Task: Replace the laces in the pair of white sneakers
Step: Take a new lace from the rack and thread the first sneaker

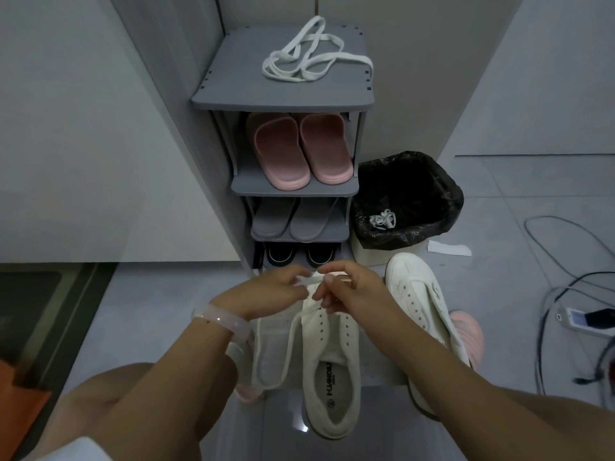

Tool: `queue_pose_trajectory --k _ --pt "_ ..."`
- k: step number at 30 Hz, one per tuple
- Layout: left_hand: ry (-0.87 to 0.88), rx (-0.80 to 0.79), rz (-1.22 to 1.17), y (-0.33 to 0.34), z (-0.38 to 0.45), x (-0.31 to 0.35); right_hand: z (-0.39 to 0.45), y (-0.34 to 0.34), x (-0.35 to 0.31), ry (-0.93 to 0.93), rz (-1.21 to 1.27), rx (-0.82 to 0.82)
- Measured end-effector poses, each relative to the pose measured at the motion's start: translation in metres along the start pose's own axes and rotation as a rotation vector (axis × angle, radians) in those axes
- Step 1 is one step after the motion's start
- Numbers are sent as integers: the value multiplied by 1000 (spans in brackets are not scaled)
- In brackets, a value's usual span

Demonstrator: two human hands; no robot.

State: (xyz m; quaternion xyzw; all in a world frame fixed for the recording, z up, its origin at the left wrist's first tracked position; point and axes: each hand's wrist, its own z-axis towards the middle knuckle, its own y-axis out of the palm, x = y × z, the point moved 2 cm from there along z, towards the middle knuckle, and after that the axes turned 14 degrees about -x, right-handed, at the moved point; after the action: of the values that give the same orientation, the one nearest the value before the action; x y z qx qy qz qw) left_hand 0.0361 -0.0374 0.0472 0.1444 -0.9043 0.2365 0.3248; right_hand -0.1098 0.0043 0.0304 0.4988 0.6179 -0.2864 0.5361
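The grey shoe rack (283, 91) stands against the wall, the largest item in view, with pink slippers (296, 151), grey slippers and dark shoes on its lower shelves; beside it on the floor sits a bin lined with a black bag (407, 197), and inside lies a small bundle of white lace (382, 219), judged to be a discarded old lace; on the rack's top shelf rests a loose coil of white lace (309, 53), untouched, judged to be a spare new one awaiting use. Two white sneakers lie on the floor in front of the person; the near sneaker (329, 361) lies directly below the hands with its eyelets bare as far as they show; the second sneaker (426, 294) lies just to its right, eyelets likewise empty. A lace (307, 280) spans between the hands above the near sneaker's toe end; the left hand (269, 291) pinches one part of it with curled fingers; the right hand (349, 287) pinches the other part close by. Assessment: old laces appear removed from both shoes; threading of the first shoe is only at its start, at the lowest eyelets; nearly all lacing on both shoes remains.
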Motion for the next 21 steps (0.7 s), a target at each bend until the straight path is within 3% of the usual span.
queue_pose_trajectory --k 3,6,11,14,17,21 --pt "248 21 -110 3 3 8 1 5 1 -8 -86 -45" --pt "317 49 -171 5 3 11 2 3 2 -36 -169 -40" --pt "204 281 -18 -3 14 -5 4 -12 8 43 -235 120" --pt "102 362 19 -4 19 -20 5 -26 13 163 -744 166" --pt "52 289 50 5 24 -29 2 -23 25 353 -979 19" --pt "17 185 153 18 30 -35 0 -16 33 435 -994 -26"
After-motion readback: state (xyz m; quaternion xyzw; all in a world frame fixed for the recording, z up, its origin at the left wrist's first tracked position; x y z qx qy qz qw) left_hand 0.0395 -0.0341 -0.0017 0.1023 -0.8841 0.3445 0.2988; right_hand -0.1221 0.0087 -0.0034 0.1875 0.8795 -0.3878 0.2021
